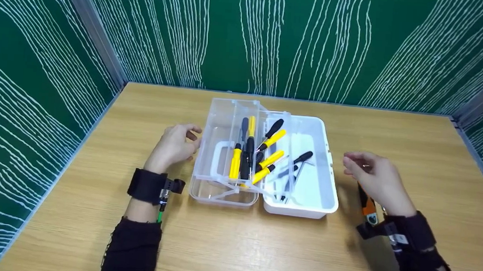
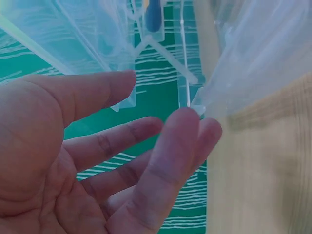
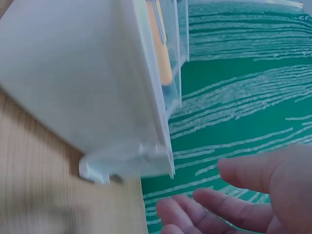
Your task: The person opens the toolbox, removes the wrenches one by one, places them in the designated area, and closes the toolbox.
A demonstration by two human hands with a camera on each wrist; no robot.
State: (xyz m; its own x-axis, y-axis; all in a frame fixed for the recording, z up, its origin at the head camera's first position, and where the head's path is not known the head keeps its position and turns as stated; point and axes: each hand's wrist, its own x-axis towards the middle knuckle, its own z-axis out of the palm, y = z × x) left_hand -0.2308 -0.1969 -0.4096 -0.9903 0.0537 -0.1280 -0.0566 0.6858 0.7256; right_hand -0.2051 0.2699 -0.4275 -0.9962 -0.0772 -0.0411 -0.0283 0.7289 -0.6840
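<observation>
A toolbox lies opened on the table, its white bin (image 1: 325,156) at the right and its clear lid (image 1: 199,187) at the left. Clear trays (image 1: 222,109) are raised over the two halves, with several yellow and black screwdrivers (image 1: 235,164) in and below them. Beside the lid's left side is my left hand (image 1: 175,144), fingers loosely bent and holding nothing; in the head view I cannot tell if it touches the plastic. My right hand (image 1: 378,175) hovers right of the white bin, relaxed, with nothing between thumb and fingers.
An orange and black tool (image 1: 368,208) lies on the wooden table (image 1: 236,242), partly hidden by my right hand and wrist. Dark-handled tools (image 1: 304,156) lie in the white bin. Green panels (image 1: 226,35) with white lines stand behind and at both sides.
</observation>
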